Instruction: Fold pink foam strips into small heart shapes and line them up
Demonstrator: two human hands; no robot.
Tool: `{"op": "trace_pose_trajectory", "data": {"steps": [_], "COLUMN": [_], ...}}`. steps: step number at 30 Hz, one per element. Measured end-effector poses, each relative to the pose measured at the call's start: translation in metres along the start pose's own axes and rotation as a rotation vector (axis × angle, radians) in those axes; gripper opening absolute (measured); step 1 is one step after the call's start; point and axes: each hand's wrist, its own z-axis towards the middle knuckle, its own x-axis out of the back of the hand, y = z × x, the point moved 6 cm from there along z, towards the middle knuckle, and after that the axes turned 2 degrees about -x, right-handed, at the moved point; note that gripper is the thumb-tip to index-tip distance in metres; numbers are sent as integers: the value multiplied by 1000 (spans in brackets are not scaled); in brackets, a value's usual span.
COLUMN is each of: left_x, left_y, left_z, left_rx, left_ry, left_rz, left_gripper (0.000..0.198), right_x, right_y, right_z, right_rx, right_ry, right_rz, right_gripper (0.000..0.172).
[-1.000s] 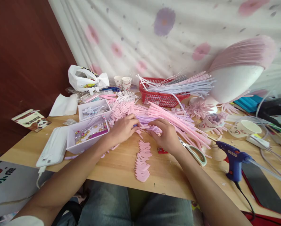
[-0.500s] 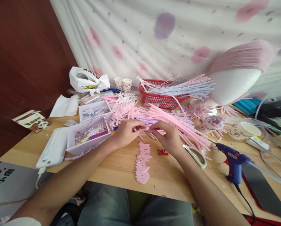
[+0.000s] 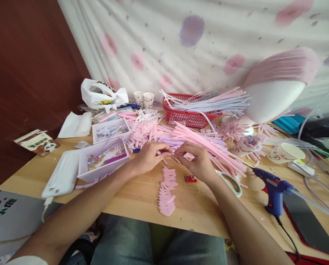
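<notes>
My left hand (image 3: 150,157) and my right hand (image 3: 195,159) meet at the middle of the table, thumbs and forefingers pinched close together. A small pink piece seems to sit between the fingertips, mostly hidden. Below them a column of bent pink pieces (image 3: 167,189) lies on the wood. Behind the hands spreads a pile of long pink fuzzy stems (image 3: 205,141), with lilac ones beneath. A heap of short pink twisted pieces (image 3: 144,133) is behind my left hand. By my right wrist are scissors (image 3: 232,184) and a small red packet (image 3: 190,178).
A red basket (image 3: 181,118) of stems stands at the back. White boxes (image 3: 83,167) with beads and a white power bank (image 3: 60,173) lie left. To the right are a blue glue gun (image 3: 275,187), paper cup (image 3: 287,152), dark tablet (image 3: 310,224) and white head form (image 3: 275,97).
Both hands stay in nearly the same place, still pinched. The fingertips have shifted slightly, and less of the pink piece shows between them.
</notes>
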Motion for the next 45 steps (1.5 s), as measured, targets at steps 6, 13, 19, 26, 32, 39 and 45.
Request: {"op": "trace_pose_trajectory", "data": {"steps": [6, 13, 19, 26, 32, 39, 45], "left_x": [-2, -10, 1, -5, -6, -1, 0], "left_y": [1, -1, -15, -23, -22, -18, -13], "left_z": [1, -2, -1, -4, -3, -1, 0], "left_rx": [-54, -144, -81, -78, -42, -27, -15], "left_ry": [-99, -303, -281, -353, -336, -240, -49], "left_rz": [-34, 13, 403, 567, 584, 552, 338], "left_gripper": [10, 13, 24, 14, 18, 19, 18], "right_x": [-1, -8, -19, -32, -31, -21, 8], "right_y": [3, 10, 23, 22, 11, 5, 11], "right_z": [-1, -3, -4, -11, -11, -5, 0], "right_rx": [-73, -162, -108, 17, 41, -24, -99], "right_ry": [-156, -346, -280, -424, -461, -364, 102], "right_rz": [88, 60, -135, -272, -289, -236, -197], "right_gripper": [6, 10, 15, 17, 23, 22, 16]}}
